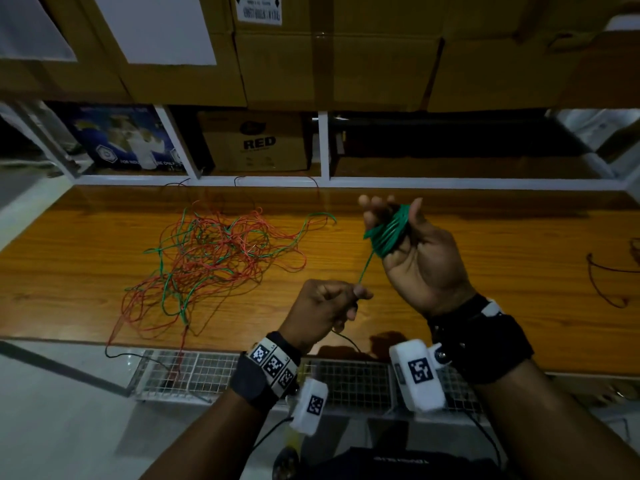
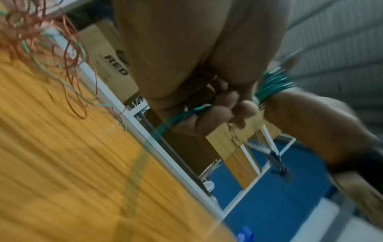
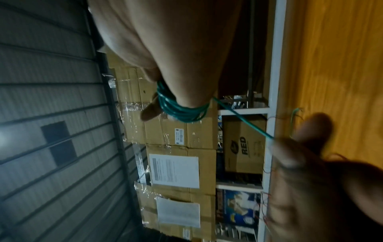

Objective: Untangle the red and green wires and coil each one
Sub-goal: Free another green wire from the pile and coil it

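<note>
While left hand (image 1: 327, 306) pinches green wire (image 1: 365, 266), right hand (image 1: 420, 252) holds coil (image 1: 389, 232).

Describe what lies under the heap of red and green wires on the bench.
The tangled heap lies on the wooden benchtop; bare wood grain shows through its loops. Strands trail over the near edge above a wire mesh rack. Anything small beneath the densest part cannot be seen.
</note>
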